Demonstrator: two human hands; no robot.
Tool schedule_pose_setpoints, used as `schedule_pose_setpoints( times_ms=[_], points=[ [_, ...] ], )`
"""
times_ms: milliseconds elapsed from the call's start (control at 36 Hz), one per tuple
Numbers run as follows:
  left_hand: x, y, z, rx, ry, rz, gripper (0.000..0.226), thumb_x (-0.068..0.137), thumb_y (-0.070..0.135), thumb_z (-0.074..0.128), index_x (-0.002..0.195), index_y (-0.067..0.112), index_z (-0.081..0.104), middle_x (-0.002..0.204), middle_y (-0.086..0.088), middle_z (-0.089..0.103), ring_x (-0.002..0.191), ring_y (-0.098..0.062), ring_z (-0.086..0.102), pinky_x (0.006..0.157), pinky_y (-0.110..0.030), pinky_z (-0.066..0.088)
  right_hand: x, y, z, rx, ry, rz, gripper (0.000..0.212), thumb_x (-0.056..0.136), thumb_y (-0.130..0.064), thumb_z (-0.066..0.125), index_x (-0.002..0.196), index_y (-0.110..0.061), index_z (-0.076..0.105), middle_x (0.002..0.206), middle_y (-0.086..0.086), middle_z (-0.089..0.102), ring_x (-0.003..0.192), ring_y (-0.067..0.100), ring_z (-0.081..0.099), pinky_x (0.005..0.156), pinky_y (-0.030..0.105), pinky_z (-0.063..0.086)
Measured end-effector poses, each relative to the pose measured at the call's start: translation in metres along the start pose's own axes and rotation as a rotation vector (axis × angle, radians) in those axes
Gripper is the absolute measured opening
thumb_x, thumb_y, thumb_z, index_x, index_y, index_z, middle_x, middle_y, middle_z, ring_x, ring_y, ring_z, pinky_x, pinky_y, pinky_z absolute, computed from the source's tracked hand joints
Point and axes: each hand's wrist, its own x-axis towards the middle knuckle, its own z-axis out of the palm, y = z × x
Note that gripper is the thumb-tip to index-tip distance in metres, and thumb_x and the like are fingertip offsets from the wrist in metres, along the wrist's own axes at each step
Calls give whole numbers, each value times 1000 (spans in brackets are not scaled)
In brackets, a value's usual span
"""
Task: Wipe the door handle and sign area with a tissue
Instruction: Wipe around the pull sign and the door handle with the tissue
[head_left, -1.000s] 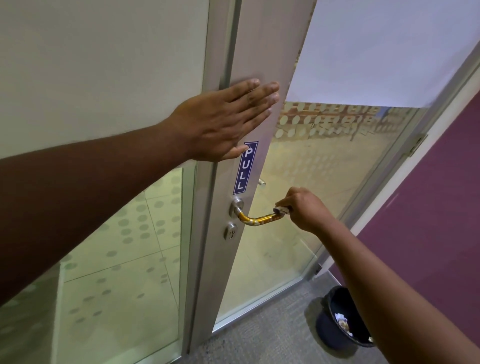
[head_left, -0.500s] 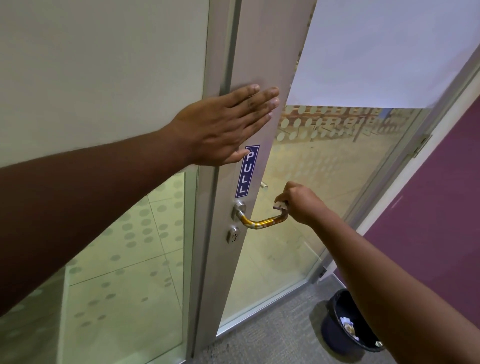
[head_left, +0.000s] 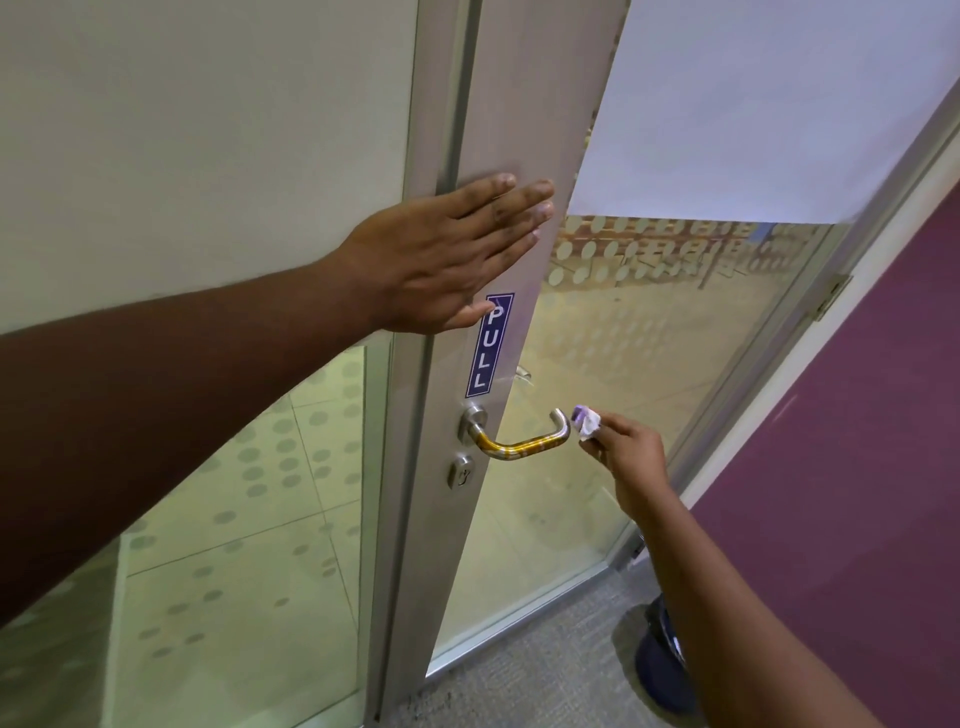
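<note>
Glass door (head_left: 623, 389): metal-framed, dotted frosting across the pane, a white sheet covering the upper glass from 12 to 2 o'clock. Its grey stile (head_left: 519, 130) runs from 12 o'clock down to 6 o'clock.

Maroon wall (head_left: 857, 467): occupies the 3 to 5 o'clock sector. Grey carpet (head_left: 519, 686) at 6 o'clock.

Left hand (head_left: 441, 260): at centre, slightly toward 11 o'clock, laid flat against the stile with fingers straight and together, thumb tip touching the top of the sign. It holds nothing.

Dark bin (head_left: 660, 670): on the carpet at 5 o'clock, largely hidden behind the right forearm.

Right hand (head_left: 628, 452): just toward 4 o'clock from centre, fingers curled, pinching the tissue at their tips.

Door handle (head_left: 519, 441): lever type, steel with gold reflections, below the sign at about 6 o'clock of centre, its free end turned up toward the right hand.

"PULL" sign (head_left: 491, 345): blue, vertical, on the stile directly above the handle's rose.

Tissue (head_left: 586, 421): small crumpled white wad, protruding from the fingertips toward 10 o'clock, just beside the handle's free end; contact cannot be confirmed.

Keyhole (head_left: 461, 472): just below the rose.
</note>
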Motion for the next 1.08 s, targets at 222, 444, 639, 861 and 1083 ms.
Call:
schedule_pose_setpoints(
  times_ms=[222,444,639,861,1083],
  points=[
    [0,-1,-2,-4,-9,10,82,102,52,-7,158,-8,-3,165,-34,-4,156,-45,-4,128,-50,11,-14,16,19,332,36,41,22,96,-7,59,112,5,70,109,16,74,107,26,69,95,38,55],
    [0,-1,-4,0,-20,9,82,103,52,-7,158,-8,-4,165,-33,-5,156,-44,-4,128,-49,12,-24,20,32,291,206,47,11,90,-11,69,91,-2,76,90,7,75,94,24,70,81,34,61],
    [0,-1,-5,17,-18,6,82,103,53,-6,158,-8,-4,165,-33,-4,156,-44,-4,128,-50,10,-47,27,53,281,264,-6,6,89,-8,70,90,-3,73,81,6,75,80,18,72,85,39,60],
    [-1,1,-5,3,-9,5,82,104,53,-4,158,-8,-2,165,-33,-4,156,-43,-4,128,-49,11,-64,28,72,358,328,21,7,88,-11,72,88,-4,73,82,8,76,82,20,73,83,36,60],
    [-1,0,-4,-1,-2,18,81,103,52,-4,158,-8,-3,166,-32,-4,156,-43,-4,128,-49,12,-43,10,61,497,423,152,10,88,-8,72,82,-1,66,77,7,68,79,18,69,72,30,61]
  ],
)
